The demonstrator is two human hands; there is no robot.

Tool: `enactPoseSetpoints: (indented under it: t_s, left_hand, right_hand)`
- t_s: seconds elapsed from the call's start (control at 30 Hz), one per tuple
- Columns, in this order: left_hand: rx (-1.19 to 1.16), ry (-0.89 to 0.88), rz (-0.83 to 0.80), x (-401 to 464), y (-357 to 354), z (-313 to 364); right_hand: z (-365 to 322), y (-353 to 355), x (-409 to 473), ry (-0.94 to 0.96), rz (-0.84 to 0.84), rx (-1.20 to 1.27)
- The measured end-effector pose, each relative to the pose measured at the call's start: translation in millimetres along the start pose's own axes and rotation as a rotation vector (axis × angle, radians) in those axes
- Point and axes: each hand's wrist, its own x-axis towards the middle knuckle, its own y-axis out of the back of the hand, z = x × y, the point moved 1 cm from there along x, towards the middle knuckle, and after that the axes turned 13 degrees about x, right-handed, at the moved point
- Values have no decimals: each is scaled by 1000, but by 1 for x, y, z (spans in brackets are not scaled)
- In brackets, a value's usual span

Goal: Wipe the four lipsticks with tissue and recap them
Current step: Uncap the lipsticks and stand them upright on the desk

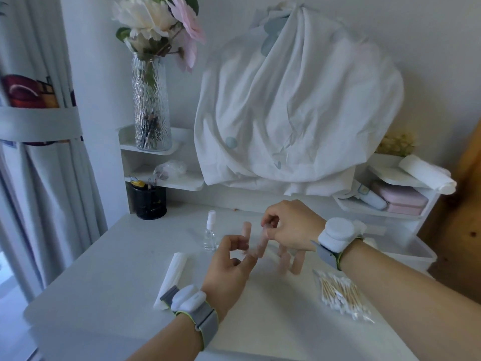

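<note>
Your left hand [231,264] and right hand [289,225] each pinch one end of a pale pink, frosted lipstick [257,246] above the white table [104,277]. Three more pink tubes [290,261] stand blurred just below your right hand. Folded tissue [173,274] lies left of your left hand. No lettering is legible.

You see pale pink lipsticks [290,263], blurred and perhaps translucent; a white folded tissue [173,273]; a ripple-textured clear vase [151,105]; a pink case [399,200]; a black holder [149,203].
</note>
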Motion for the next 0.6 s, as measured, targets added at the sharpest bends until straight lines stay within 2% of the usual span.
enactPoseSetpoints:
  t_s: [0.13, 0.23, 0.43, 0.6]
  left_hand:
    - [74, -75, -87, -3, -3, 6]
    - [75, -110, -174, -10, -3, 12]
    - [63, -157, -195, -3, -5, 2]
    - [9, -181, -274, 2, -9, -2]
  right_hand:
    - [-7, 0, -19, 29, 37, 184]
    - [-7, -13, -35, 5, 85, 436]
    - [8, -70, -54, 105, 263, 855]
    - [14, -106, -64, 115, 495, 1063]
